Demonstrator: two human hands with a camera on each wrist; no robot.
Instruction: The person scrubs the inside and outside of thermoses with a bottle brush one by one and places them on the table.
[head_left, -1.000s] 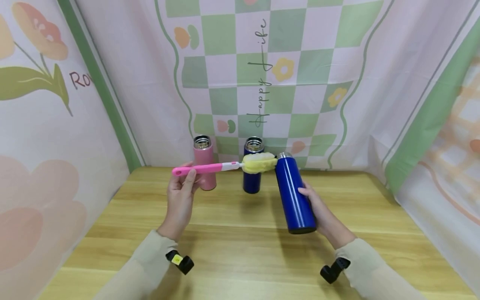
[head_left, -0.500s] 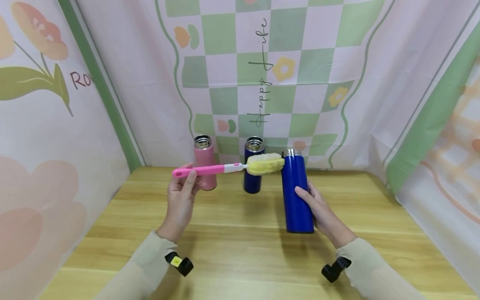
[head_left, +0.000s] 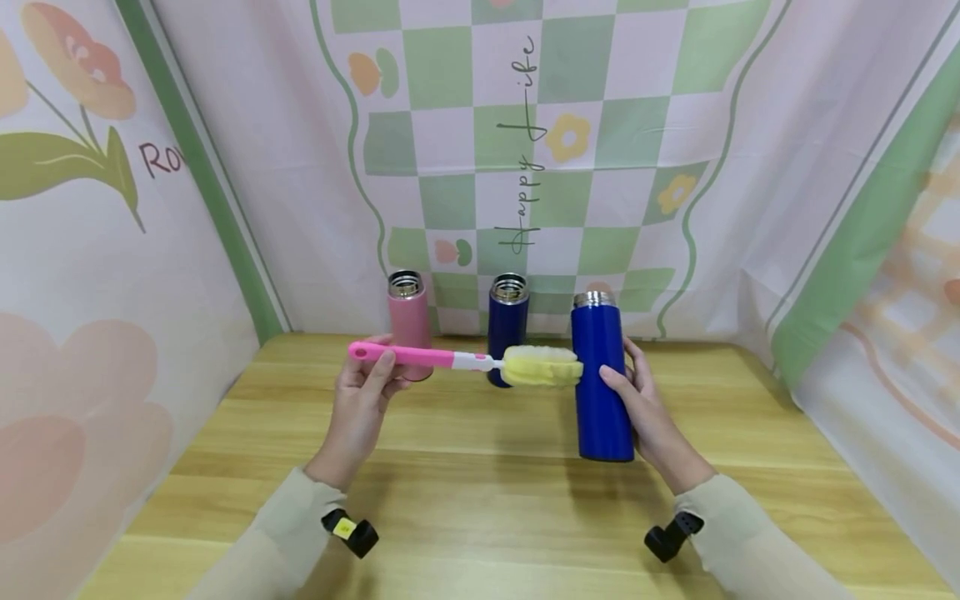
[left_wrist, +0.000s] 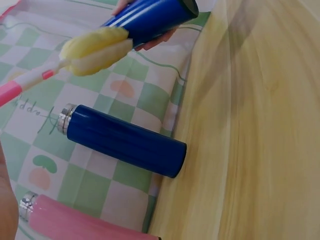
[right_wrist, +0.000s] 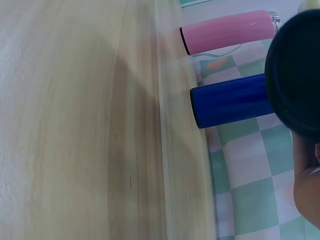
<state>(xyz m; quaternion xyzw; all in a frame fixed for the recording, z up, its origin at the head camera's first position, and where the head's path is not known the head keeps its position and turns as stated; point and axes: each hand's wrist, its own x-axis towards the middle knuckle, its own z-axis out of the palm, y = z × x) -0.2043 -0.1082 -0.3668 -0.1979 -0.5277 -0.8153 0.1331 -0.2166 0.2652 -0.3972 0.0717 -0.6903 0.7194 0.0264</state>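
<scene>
In the head view my left hand (head_left: 362, 412) pinches the pink handle of a bottle brush (head_left: 542, 367) and holds it level, its yellow and white sponge head pointing right. The sponge tip meets or overlaps the side of a blue thermos (head_left: 600, 400); whether they touch I cannot tell. My right hand (head_left: 648, 412) grips this thermos around its side, nearly upright above the table, its metal mouth on top with no lid. From the right wrist view its dark base (right_wrist: 297, 75) is seen close up.
A pink thermos (head_left: 408, 321) and a second blue thermos (head_left: 507, 325) stand lidless at the back of the wooden table (head_left: 480, 517). Behind them hangs a checkered curtain (head_left: 502, 142). Each wrist wears a black camera strap.
The thermos in my right hand has straightened from a leftward tilt and shifted slightly right. The brush has moved right and down, from its neck level to its side.
</scene>
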